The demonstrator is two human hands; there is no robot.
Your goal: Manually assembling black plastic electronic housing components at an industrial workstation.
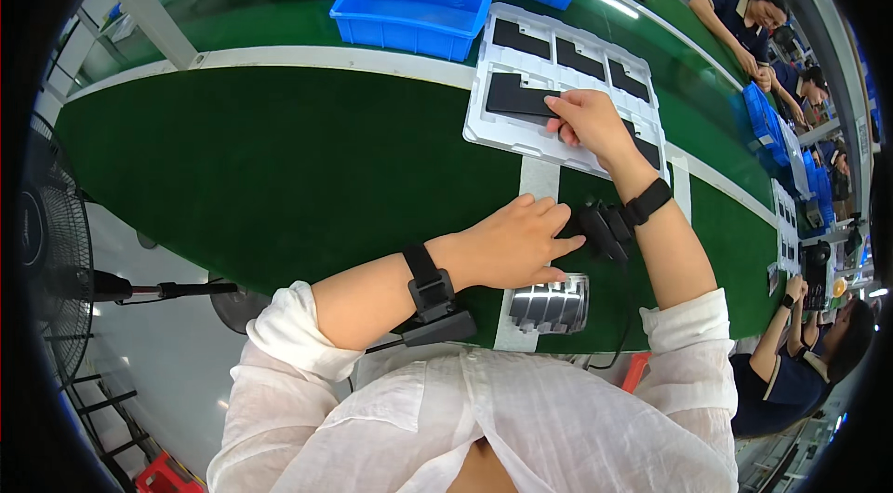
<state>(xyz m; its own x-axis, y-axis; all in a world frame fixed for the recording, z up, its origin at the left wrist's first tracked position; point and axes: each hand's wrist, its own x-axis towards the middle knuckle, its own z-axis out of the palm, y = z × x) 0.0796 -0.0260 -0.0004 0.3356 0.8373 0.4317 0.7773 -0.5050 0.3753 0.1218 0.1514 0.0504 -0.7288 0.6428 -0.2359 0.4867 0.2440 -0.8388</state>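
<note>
fan: black floor fan with wire grille (46, 242), far left of the green conveyor belt (279, 158), off the belt edge.
belt: green, matte, white border strip along far side.
left hand (516, 242): flat on belt, fingers together and extended, nothing gripped; fingertips touching a small black part (595, 228) near the right wrist.
metal stack: ribbed silver plates (551, 304), just below left hand, at belt's near edge.
bin: blue plastic bin (412, 11), beyond belt's far border.
tray: white moulded plastic tray (521, 135), on belt, holds flat black rectangular panels.
right hand (588, 121): over tray, fingers pinched on the black flat panel (517, 98) in the tray's near-left pocket.
</note>
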